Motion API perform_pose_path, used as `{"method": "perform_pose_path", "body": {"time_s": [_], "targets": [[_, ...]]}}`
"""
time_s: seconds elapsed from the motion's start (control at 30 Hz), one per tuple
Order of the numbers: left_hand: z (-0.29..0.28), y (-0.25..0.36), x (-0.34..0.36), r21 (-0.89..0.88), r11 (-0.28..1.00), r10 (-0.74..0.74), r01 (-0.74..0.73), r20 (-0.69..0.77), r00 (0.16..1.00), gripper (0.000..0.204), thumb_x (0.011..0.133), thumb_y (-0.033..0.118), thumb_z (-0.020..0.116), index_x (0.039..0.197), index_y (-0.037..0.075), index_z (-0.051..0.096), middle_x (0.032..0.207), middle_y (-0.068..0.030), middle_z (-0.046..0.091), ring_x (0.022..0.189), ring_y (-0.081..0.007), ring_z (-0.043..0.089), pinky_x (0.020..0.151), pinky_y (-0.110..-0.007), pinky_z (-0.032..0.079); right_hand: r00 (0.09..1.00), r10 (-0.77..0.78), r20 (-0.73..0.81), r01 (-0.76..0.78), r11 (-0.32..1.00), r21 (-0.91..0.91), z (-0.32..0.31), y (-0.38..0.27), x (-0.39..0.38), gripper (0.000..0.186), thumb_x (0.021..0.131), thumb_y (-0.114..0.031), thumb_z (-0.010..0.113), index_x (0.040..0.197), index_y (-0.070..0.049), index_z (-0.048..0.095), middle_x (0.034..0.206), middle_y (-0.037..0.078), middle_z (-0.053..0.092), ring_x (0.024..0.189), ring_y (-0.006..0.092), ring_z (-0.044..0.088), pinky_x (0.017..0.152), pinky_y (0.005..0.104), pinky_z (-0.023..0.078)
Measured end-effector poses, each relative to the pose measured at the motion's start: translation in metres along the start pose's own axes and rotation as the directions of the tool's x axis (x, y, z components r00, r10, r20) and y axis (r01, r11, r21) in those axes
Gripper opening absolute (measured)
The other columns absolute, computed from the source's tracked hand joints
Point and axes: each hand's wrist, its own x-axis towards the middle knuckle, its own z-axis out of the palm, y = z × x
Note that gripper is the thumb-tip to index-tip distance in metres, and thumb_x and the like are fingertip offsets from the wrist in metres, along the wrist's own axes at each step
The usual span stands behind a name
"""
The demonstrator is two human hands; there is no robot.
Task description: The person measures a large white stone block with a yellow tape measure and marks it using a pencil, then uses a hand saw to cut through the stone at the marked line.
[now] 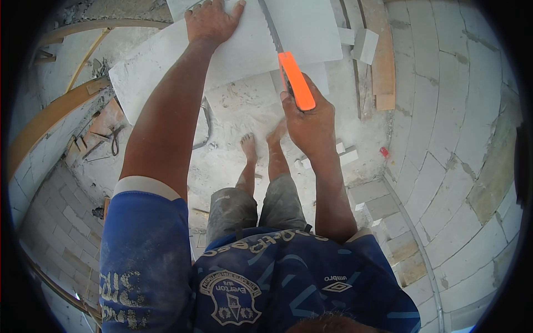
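Across the block [313, 36], the saw [286, 62] is held, its toothed blade [270, 25] over the white face and its orange handle [302, 89] mostly past the near edge; whether the teeth are sunk in a cut cannot be told. It will probably be found light, with a rigid handle and a thin blade easily bent sideways, so it is best taken by the handle. There it is wrapped by the closed fingers of the right hand [312, 123], just off the block's near edge. On the block's left part, the left hand [214, 23] is laid flat, thumb apart, with nothing gripped. The block looks stiff but brittle at its corners, and perhaps slippery with dust; it is best steadied by an open palm. To the block's right, small blocks [365, 47] and a plank [383, 66] are seen, and farther right, a wall [438, 83]. Below the block, a dusty floor [222, 166] is shown.
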Motion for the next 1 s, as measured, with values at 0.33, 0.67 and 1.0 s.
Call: {"method": "perform_pose_path", "body": {"time_s": [0.33,0.67,1.0], "targets": [[-0.006,0.003,-0.004,-0.011,1.0,-0.009,0.009,0.0,1.0,0.074,0.101,0.064,0.039,0.128,-0.001,0.063,0.132,-0.0234,0.063,0.13,-0.038,0.054,0.113,-0.054,0.035,1.0,0.022,-0.002,-0.022,0.999,-0.044,-0.015,0.011,-0.031,0.051,0.094,-0.006,0.065,0.144,-0.007,0.056,0.086,0.012,0.072,0.074,0.0181,0.071,0.074,0.031,0.055],[-0.001,-0.013,-0.007,0.015,1.0,-0.026,0.026,-0.027,0.999,0.074,0.102,0.062,0.039,0.131,-0.002,0.062,0.134,-0.0236,0.063,0.13,-0.0393,0.053,0.114,-0.054,0.034,0.999,-0.033,-0.005,0.033,0.999,-0.021,-0.026,0.041,-0.102,0.051,0.094,-0.004,0.062,0.145,-0.006,0.055,0.09,0.011,0.073,0.078,0.0151,0.072,0.075,0.0316,0.056],[0.011,-0.002,0.006,0.039,0.999,0.034,-0.032,-0.064,0.997,0.076,0.1,0.068,0.037,0.124,0.002,0.065,0.126,-0.0211,0.067,0.125,-0.0368,0.058,0.109,-0.052,0.037,0.999,-0.034,-0.036,0.036,0.998,0.06,-0.001,0.036,-0.005,0.052,0.094,-0.006,0.064,0.145,-0.01,0.055,0.087,0.013,0.071,0.077,0.0233,0.073,0.073,0.0345,0.055]]}}
